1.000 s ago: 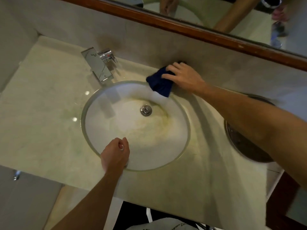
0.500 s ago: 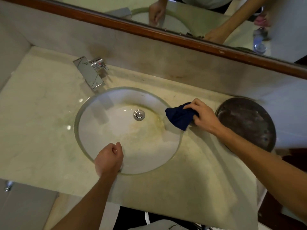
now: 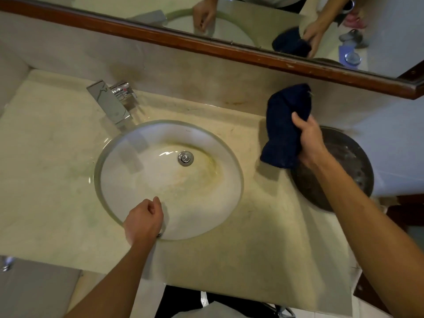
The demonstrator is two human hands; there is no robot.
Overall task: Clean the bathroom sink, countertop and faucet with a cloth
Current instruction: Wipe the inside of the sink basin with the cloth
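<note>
Right hand (image 3: 311,140) grips the dark blue cloth (image 3: 284,125), fingers curled round its middle; the cloth is lifted clear of the tabletop (image 3: 263,237), its long axis running from the back wall toward the person, lower end hanging just right of the sink (image 3: 168,180).

Left hand (image 3: 144,220) rests on the near sink rim, fingers curled, holding nothing.

The stained basin lies to the left of the cloth; the faucet (image 3: 109,104) sits farther left, behind the sink. Judgement: the right hand is nearer both, so the next wipe goes leftward and down.
</note>
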